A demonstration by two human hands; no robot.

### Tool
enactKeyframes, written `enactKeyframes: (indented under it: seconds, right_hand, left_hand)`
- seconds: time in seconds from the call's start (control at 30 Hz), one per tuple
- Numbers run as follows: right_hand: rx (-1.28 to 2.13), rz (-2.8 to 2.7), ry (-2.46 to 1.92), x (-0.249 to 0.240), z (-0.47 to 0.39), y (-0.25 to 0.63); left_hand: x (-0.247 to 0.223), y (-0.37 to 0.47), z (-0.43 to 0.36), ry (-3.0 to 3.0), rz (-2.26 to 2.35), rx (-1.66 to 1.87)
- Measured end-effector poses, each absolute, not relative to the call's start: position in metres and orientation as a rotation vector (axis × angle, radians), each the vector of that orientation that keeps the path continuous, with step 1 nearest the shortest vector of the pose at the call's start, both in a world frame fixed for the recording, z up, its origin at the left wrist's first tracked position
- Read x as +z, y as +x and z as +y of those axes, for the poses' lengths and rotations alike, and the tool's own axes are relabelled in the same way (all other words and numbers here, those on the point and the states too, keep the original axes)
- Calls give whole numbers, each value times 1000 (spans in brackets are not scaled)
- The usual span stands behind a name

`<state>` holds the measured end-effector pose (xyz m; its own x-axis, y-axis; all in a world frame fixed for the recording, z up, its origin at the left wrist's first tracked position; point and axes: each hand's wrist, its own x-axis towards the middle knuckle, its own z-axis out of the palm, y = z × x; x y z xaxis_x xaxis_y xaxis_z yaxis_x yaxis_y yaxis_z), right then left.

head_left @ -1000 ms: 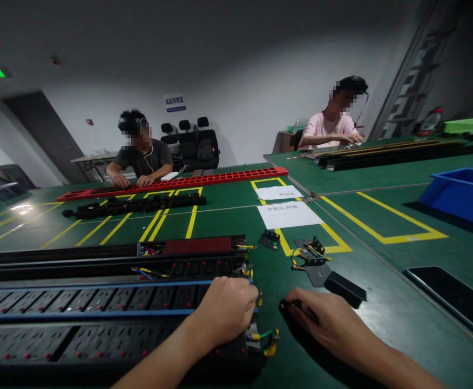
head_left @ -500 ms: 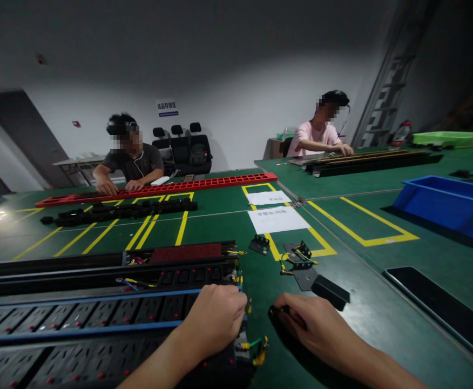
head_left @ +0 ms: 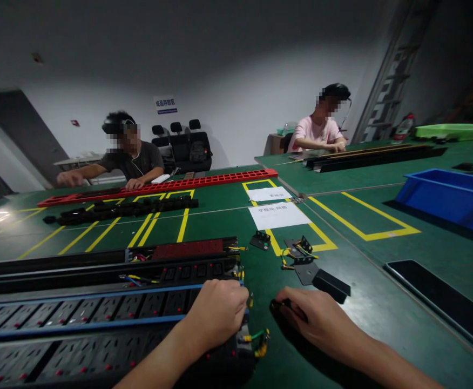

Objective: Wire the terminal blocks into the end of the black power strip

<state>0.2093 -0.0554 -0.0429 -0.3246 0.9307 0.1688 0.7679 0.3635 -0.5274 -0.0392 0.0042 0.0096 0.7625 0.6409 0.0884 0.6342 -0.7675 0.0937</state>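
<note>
My left hand [head_left: 222, 308] is closed in a fist at the right end of a power strip with blue edges [head_left: 115, 313]; its fingertips are turned away, and what they grip is hidden. To the right, low over the green table, my right hand [head_left: 307, 316] is closed with thumb and finger pinched on a small dark piece [head_left: 277, 306] too unclear to name. Between and below the hands, green-yellow wires [head_left: 261, 340] stick out from the end of the nearest power strip [head_left: 94, 356]. Beyond the left hand lies another strip with black sockets [head_left: 191, 272].
Metal brackets with wires [head_left: 301, 259], a black angled piece [head_left: 331, 285] and a phone-like dark slab [head_left: 434, 302] lie to the right. Paper sheets [head_left: 279, 216], a blue bin [head_left: 451, 200] and a long red frame [head_left: 212, 179] are farther off. Two co-workers sit across the table.
The left co-worker's arm has swung out to the left from the red frame. My hands have barely moved; the view has shifted slightly.
</note>
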Motion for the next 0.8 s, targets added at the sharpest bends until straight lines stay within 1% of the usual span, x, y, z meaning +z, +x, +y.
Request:
enactKeyframes:
  seconds: [0.8]
  right_hand:
    - [496, -2163, -1459, -35, -55, 208]
  left_hand:
    - [7, -40, 7, 2828, 1074, 140]
